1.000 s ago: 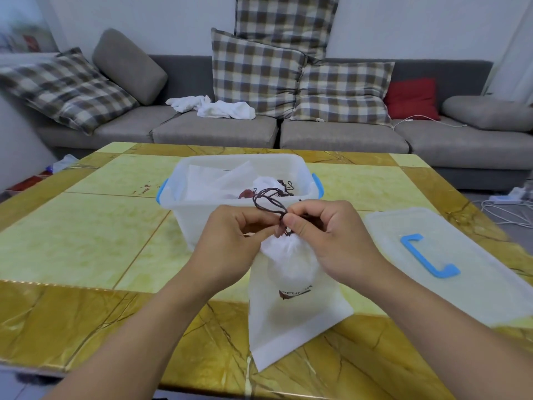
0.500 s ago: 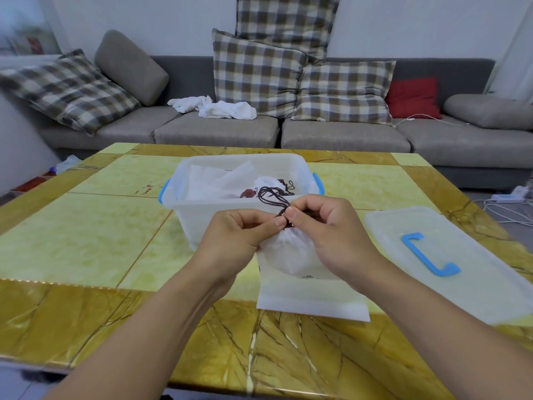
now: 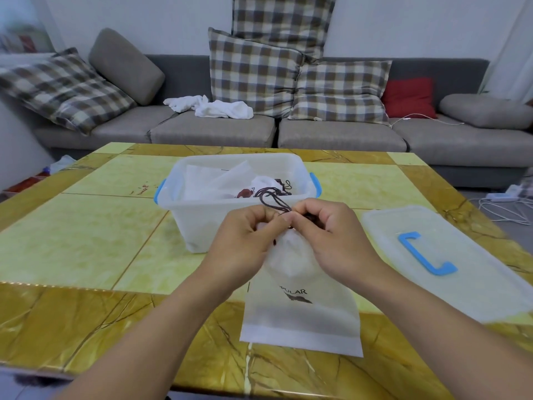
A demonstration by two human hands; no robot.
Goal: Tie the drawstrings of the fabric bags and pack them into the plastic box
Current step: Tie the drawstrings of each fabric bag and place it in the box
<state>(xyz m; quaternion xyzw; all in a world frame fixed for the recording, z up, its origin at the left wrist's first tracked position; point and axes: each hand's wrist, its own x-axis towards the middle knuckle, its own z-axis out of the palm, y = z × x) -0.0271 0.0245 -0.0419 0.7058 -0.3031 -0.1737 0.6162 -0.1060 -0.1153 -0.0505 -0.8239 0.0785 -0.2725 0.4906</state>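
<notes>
A: State the hand condition.

B: The left hand (image 3: 245, 241) and the right hand (image 3: 331, 235) meet at the gathered neck of the white non-woven fabric bag with dark lettering (image 3: 300, 310). The fingers (image 3: 277, 219) of both hands are curled and pinching the dark brown drawstring cord (image 3: 272, 202); its loops rise toward 12 o'clock above the knuckles.

A: Locate the bag relative to the hands.

B: The bag hangs from the pinch toward 6 o'clock. Its long axis runs from 12 to 6 o'clock, and its bottom hem lies on the yellow marble-pattern counter (image 3: 86, 235). Both hands are equally near the neck; neither has the advantage.

A: Locate the destination.

B: The translucent plastic box with blue side clips (image 3: 202, 226) stands just beyond the hands at 12 o'clock. It already contains white bags with dark cords. Judgement: the knot is in progress; once it is tight, the transfer is a short lift toward 12 o'clock over the near wall.

A: Describe the surroundings.

B: The translucent flat lid with a blue handle (image 3: 432, 261) lies on the counter at 3 o'clock. Beyond the counter is a grey sofa (image 3: 346, 134) with checked cushions, a red cushion and a crumpled white cloth.
</notes>
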